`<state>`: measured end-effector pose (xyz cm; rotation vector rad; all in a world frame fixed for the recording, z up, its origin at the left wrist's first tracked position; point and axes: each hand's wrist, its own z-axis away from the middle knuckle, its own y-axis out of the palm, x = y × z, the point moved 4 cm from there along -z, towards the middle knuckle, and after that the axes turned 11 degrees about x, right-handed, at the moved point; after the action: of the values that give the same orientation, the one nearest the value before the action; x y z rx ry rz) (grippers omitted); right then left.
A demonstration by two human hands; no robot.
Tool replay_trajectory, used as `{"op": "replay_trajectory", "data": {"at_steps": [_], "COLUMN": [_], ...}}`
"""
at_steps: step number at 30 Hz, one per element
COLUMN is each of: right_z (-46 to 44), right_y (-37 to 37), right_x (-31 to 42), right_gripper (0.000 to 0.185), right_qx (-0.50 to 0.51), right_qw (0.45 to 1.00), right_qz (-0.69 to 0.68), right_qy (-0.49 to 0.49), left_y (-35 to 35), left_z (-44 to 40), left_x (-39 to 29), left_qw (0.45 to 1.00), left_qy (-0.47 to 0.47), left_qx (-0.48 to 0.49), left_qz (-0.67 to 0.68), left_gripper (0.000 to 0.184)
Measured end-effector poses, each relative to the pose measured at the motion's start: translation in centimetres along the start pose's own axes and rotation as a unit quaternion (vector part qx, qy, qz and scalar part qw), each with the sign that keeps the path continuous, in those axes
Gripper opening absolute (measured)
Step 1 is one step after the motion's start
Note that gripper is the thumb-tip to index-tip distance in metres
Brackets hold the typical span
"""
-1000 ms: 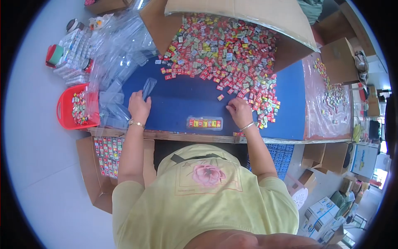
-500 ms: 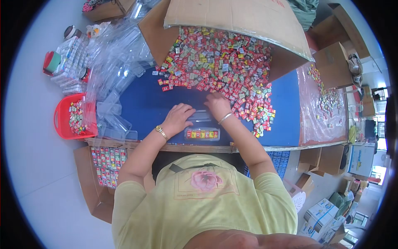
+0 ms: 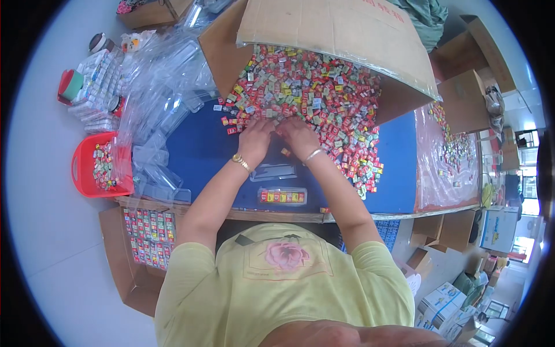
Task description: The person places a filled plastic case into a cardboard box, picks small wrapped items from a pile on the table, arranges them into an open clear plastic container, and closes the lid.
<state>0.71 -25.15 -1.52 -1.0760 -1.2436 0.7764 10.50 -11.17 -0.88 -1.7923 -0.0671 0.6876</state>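
Note:
Both my hands are at the near edge of a heap of small, colourful box-shaped pieces [image 3: 324,92]. My left hand [image 3: 255,137], with a gold watch at the wrist, has its fingers bent against the pieces. Close beside it, my right hand [image 3: 298,137], wearing a bracelet, curls its fingers inward. What the fingertips hold is hidden. One loose piece [image 3: 285,152] lies just below the right hand. Nearer my body, a clear plastic tray [image 3: 274,172] lies on the blue surface. Below that, another clear tray [image 3: 282,196] contains a row of several red and yellow pieces.
The heap spills from a large cardboard box [image 3: 329,29] lying on its side. Clear plastic trays [image 3: 165,87] are piled at left, above a red basket [image 3: 81,173] of pieces. A carton [image 3: 136,295] of packed rows stands below the table edge [image 3: 266,216].
Both hands have moved away from my body, from around the clear tray to the heap's edge. The tray is now uncovered, and a loose piece shows below the right hand.

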Motion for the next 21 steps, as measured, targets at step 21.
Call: {"op": "replay_trajectory", "data": {"at_steps": [21], "right_z": [3.0], "right_y": [-0.6], "right_x": [0.7], "right_gripper": [0.021], "right_qx": [-0.033], "right_qw": [0.999], "right_qz": [0.024], "right_qy": [-0.003], "left_y": [-0.3], "left_z": [-0.5], "left_x": [-0.3], "left_qw": [0.998], "left_qy": [0.003], "left_qx": [0.0], "left_qz": [0.056], "left_gripper": [0.026]}}
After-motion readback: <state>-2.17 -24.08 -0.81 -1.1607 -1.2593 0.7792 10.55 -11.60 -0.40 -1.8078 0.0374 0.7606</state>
